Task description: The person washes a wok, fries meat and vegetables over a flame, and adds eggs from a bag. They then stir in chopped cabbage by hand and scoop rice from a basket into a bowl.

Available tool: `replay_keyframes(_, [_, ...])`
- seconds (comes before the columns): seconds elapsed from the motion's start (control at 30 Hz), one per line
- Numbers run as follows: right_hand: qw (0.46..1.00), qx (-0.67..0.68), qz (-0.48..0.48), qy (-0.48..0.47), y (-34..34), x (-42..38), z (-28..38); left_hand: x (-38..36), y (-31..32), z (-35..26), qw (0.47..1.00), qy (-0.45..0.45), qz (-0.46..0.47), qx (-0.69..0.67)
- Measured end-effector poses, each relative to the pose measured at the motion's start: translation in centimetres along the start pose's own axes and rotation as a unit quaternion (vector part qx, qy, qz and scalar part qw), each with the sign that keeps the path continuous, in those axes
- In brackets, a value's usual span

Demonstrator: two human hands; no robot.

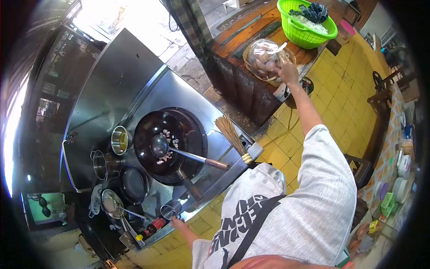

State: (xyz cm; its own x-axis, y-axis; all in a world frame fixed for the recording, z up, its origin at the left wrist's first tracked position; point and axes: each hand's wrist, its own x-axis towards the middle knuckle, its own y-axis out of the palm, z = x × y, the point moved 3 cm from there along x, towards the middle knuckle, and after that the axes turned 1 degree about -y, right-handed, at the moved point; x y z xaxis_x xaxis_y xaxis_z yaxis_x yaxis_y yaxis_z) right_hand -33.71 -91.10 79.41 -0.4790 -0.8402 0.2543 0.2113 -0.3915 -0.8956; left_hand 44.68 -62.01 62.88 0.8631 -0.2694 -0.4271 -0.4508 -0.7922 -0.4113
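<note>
My right hand [287, 72] reaches to a clear plastic bag [264, 54] of brownish round items, which lies in a shallow basket [292, 57] on the wooden table; its fingers are closed at the bag's side. Near the stove's front edge, my left hand [176, 221] is by a metal cup [169, 211], too small to make out its grip. A black wok [145, 130] on the stove holds small chopped pieces and a ladle [192, 156] with a wooden handle.
A bamboo brush [233, 134] lies at the stove's right corner. Left of the wok stand a metal bowl [120, 140], a pot [100, 165] and a black pan [133, 184]. A red bottle [154, 226] lies near the front edge. A green basket [304, 33] stands on the table.
</note>
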Motion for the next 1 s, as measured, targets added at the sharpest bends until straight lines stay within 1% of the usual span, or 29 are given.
replay_keyframes(0.07, [0.998,0.033,0.049,-0.006,-0.1,0.3,-0.6,-0.2,0.9,-0.6,0.998,0.007,0.006,0.058])
replay_keyframes(0.1, [0.998,0.034,0.047,-0.003,0.4,0.7,-1.0,-0.2,1.1,-0.7,0.998,0.01,0.009,0.059])
replay_keyframes(0.13, [0.997,0.039,-0.059,-0.043,0.7,1.3,-1.1,-0.1,1.4,-0.7,0.997,0.019,0.029,0.062])
replay_keyframes(0.17, [0.982,0.042,-0.164,-0.081,0.5,1.7,-1.3,0.1,1.6,-0.7,0.996,0.027,0.05,0.066])
replay_keyframes(0.2, [0.971,0.073,-0.203,-0.099,0.2,2.2,-1.0,1.2,1.6,-0.3,0.996,0.012,0.035,0.077])
replay_keyframes(0.23, [0.971,0.072,-0.205,-0.097,0.1,3.1,-0.8,2.2,1.7,0.0,0.996,0.014,0.038,0.077])
replay_keyframes(0.3, [0.99,-0.018,-0.097,-0.103,-0.1,4.0,0.4,2.7,1.7,0.1,0.991,0.026,0.1,0.086])
replay_keyframes(0.33, [0.996,-0.051,0.004,-0.072,-0.6,3.8,1.0,2.3,1.8,-0.2,0.99,0.023,0.099,0.095])
replay_keyframes(0.37, [0.996,-0.053,0.002,-0.07,-0.8,3.5,0.9,3.1,1.5,0.2,0.99,0.024,0.102,0.095])
replay_keyframes(0.43, [0.999,-0.034,-0.018,0.013,-0.6,4.7,0.7,4.9,1.7,1.2,0.987,-0.008,0.142,0.071])
replay_keyframes(0.47, [0.997,-0.017,-0.064,0.032,0.9,5.9,-0.7,4.8,2.1,1.2,0.987,-0.01,0.144,0.065])
replay_keyframes(0.5, [0.997,-0.02,-0.065,0.027,0.9,6.4,-0.9,4.0,2.3,0.7,0.989,0.017,0.131,0.067])
replay_keyframes(0.53, [0.997,-0.06,-0.034,0.014,1.2,6.7,-1.1,3.6,2.1,0.8,0.99,0.042,0.118,0.072])
replay_keyframes(0.57, [0.995,-0.101,-0.004,0.0,1.4,7.0,-1.1,4.1,2.0,1.5,0.99,0.034,0.117,0.069])
replay_keyframes(0.6, [0.994,-0.106,-0.002,-0.008,1.8,7.4,-1.3,4.9,2.0,2.0,0.989,0.034,0.131,0.064])
replay_keyframes(0.63, [0.996,-0.088,0.002,0.004,2.1,7.9,-1.7,5.4,2.0,2.8,0.987,0.034,0.146,0.057])
replay_keyframes(0.67, [0.997,-0.071,0.007,0.017,2.3,8.3,-1.8,4.3,2.0,2.5,0.988,0.049,0.137,0.055])
replay_keyframes(0.7, [0.997,-0.075,0.009,0.009,1.5,7.9,-0.8,2.6,2.1,1.6,0.988,0.065,0.119,0.079])
replay_keyframes(0.77, [0.997,-0.052,-0.002,0.049,-0.1,7.0,0.2,2.6,2.0,2.4,0.987,0.067,0.132,0.065])
replay_keyframes(0.8, [0.998,-0.052,0.0,0.046,-0.2,7.0,0.0,2.0,1.8,2.7,0.987,0.065,0.129,0.065])
replay_keyframes(0.87, [0.997,-0.07,0.044,-0.009,-0.1,7.2,-0.2,0.6,1.4,2.4,0.988,0.124,0.075,0.05])
replay_keyframes(0.9, [0.997,-0.066,0.047,-0.012,0.0,7.2,-0.5,0.2,0.9,2.4,0.989,0.124,0.069,0.05])
replay_keyframes(0.97, [0.99,-0.065,0.051,-0.111,-0.2,7.9,-0.9,-1.0,0.6,2.6,0.988,0.145,0.006,0.049])
replay_keyframes(1.0, [0.984,-0.049,0.041,-0.165,0.1,8.5,-1.2,-2.7,0.5,1.9,0.988,0.143,0.003,0.05])
